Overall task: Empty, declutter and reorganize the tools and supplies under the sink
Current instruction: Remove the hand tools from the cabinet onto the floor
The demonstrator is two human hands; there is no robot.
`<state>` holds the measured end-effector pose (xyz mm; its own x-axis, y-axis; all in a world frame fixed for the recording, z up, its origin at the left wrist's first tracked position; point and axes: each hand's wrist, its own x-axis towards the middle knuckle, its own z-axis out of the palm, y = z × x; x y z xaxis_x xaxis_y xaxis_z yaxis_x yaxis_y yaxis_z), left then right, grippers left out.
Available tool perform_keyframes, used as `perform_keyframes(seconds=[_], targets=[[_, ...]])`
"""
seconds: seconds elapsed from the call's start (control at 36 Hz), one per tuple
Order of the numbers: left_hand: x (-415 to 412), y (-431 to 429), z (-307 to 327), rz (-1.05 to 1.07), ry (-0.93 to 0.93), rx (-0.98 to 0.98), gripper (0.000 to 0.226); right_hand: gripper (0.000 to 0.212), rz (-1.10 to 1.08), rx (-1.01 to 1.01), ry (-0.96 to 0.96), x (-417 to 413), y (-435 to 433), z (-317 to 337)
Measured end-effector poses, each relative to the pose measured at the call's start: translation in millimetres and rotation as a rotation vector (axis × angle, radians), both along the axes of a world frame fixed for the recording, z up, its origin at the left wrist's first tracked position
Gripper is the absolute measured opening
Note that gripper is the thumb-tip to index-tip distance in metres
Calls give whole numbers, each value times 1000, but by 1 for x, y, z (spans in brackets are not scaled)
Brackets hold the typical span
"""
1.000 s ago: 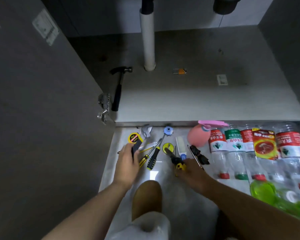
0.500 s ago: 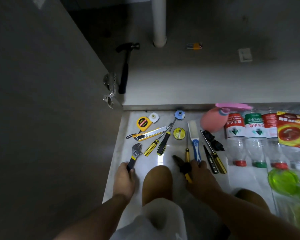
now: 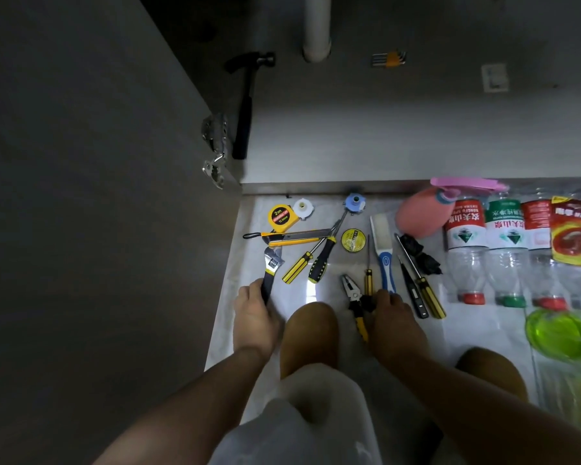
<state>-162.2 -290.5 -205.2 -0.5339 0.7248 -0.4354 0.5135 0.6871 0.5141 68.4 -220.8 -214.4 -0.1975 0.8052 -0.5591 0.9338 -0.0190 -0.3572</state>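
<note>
1. Pale floor (image 3: 450,330) in front of the open sink cabinet serves as the sorting ground. On it the left hand (image 3: 254,317) has its fingers curled round the black handle of an adjustable wrench (image 3: 271,266), whose head points away from the person. The right hand (image 3: 391,317) grips the yellow-and-black handles of the pliers (image 3: 354,298), nose pointing toward the cabinet.
2. Just beyond the hands, small tools lie in a loose row: a tape measure (image 3: 280,218), a utility knife (image 3: 292,235), several screwdrivers (image 3: 322,260), a yellow tape roll (image 3: 353,240) and a blue-handled brush (image 3: 383,250).
3. To the right are the containers. A pink spray bottle (image 3: 423,213) is opaque, so its contents cannot be told. Clear water bottles (image 3: 465,250) lie side by side, caps on and toward the person, and look empty. A red packet (image 3: 576,239) rests across them. A green translucent container (image 3: 550,330) sits at the frame's edge; what it holds is unclear.
4. Farther out, the cabinet floor (image 3: 383,129) holds only a hammer (image 3: 247,102) by the left wall, a set of hex keys (image 3: 388,58) near the drain pipe (image 3: 317,25), and a small white item (image 3: 493,77).
5. Emptying looks nearly done, those three pieces aside. Sorting on the floor appears to be under way, and nothing has yet been arranged back inside.
</note>
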Motion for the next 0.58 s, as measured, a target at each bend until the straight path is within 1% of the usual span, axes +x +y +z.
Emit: perform_keyframes(seconds=[0.06,0.14,0.22,0.28,0.33,0.42,0.47,0.53,0.58], targets=[[0,1,-1,-32,60,15,43,42,19,26,12,2,4,4],[2,9,0,-29,91,58,37,37,33,39,45,3,14,12],[4,28,5,-26,110,162,31,30,47,62,89,1,27,20],[4,48,12,-46,102,260,30,22,33,74,149,-4,37,28],[4,73,21,-79,85,358,35,18,34,99,228,-13,49,36],[0,115,38,-106,100,446,36,24,52,159,350,-30,72,51],[-6,145,50,-137,144,467,35,23,67,199,426,-42,88,64],[-14,174,61,-198,219,466,41,20,94,234,482,-53,104,77],[-24,200,69,-227,331,396,49,21,99,275,549,-62,121,90]])
